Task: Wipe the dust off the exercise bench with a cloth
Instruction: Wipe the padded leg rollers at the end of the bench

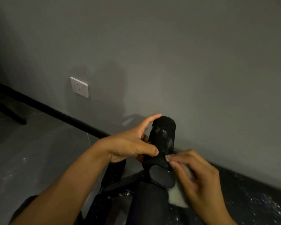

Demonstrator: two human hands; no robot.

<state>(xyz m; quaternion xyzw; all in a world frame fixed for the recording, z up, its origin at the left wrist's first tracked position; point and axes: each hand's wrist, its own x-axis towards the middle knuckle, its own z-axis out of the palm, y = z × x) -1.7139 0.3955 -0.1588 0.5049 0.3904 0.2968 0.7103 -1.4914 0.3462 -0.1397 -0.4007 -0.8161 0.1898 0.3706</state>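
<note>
A black padded roller (pixel 162 140) of the exercise bench stands upright in the lower middle, with pale dust smears on its upper face. My left hand (pixel 131 143) wraps around the roller's left side, thumb across the front and index finger up near its top. My right hand (pixel 196 177) holds a pale cloth (pixel 177 195) pressed against the roller's lower right side, beside the roller's black end cap (pixel 162 176). The bench's dark frame (pixel 113 184) runs below the hands; the rest of it is dim and hard to make out.
A grey wall (pixel 169 54) stands close behind the roller, with a white socket (pixel 79 87) low on the left and a black skirting board (pixel 52 109). Grey floor tiles (pixel 39 151) lie to the left. A dark speckled surface (pixel 258 200) lies at the lower right.
</note>
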